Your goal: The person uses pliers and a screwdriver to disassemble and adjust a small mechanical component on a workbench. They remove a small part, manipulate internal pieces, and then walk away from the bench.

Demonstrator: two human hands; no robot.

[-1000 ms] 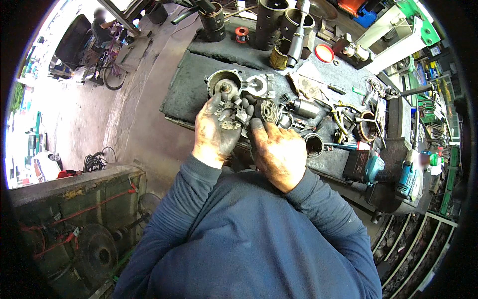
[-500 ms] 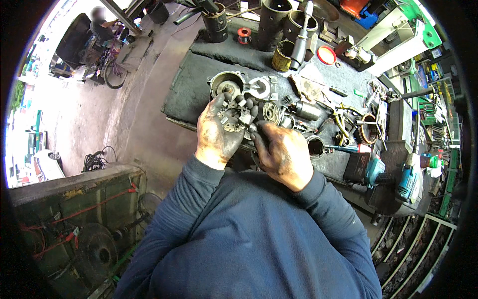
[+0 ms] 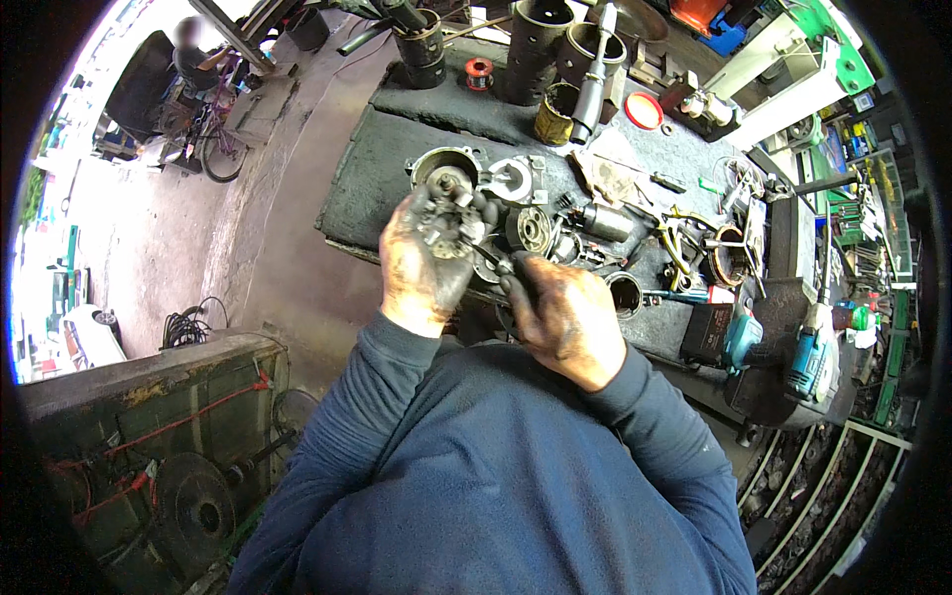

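My left hand point(image 3: 424, 268), blackened with grease, is closed around a round metal brush holder plate point(image 3: 446, 233) with small blocks on its face. Motion blurs the plate, so fine details are lost. Just to its right, my right hand point(image 3: 563, 315) pinches a small tool with a thin dark shaft point(image 3: 493, 257); its exact kind does not show. The shaft points at the plate's lower right side, and I cannot tell whether they touch. Beyond my left hand a round metal housing point(image 3: 428, 165) lies on the bench beside a cast end cover point(image 3: 512, 180). A ribbed disc-shaped part point(image 3: 530, 230) sits between the hands.
Across the dark workbench point(image 3: 372, 183) lie a cylindrical motor body point(image 3: 605, 222), pliers point(image 3: 674, 253), a red ring lid point(image 3: 644, 111) and a solder spool point(image 3: 479, 73). Teal power tools point(image 3: 813, 357) rest at the right. Metal cylinders point(image 3: 538, 50) stand behind. Another person point(image 3: 196, 64) is far left.
The plate has tilted and shifted slightly left with my left hand. My right hand has moved a little down, and the gap between the hands has widened, exposing the tool's shaft.
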